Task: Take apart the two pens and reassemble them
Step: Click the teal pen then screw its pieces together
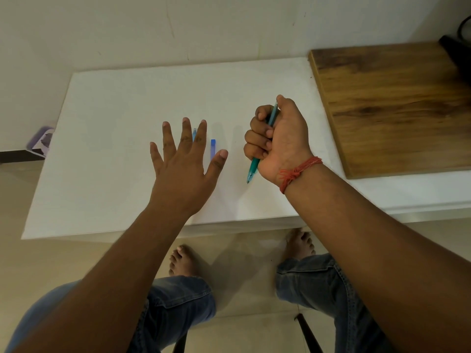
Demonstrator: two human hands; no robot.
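My right hand (276,138) grips a teal pen (253,169) in a fist; its tip points down toward me and its top end sticks out above the fist. My left hand (184,161) hovers with straight, spread fingers over the white table (114,161), holding nothing. A blue pen part (213,149) lies on the table between my left thumb and index finger. A second light-blue piece (194,132) shows between my left fingers, mostly hidden by them.
A wooden board (397,105) lies on the right of the table, with a dark object (456,49) at its far corner. A wall stands behind the table. A purple-and-white thing (42,140) sits off the table's left edge. My knees and bare feet are below the front edge.
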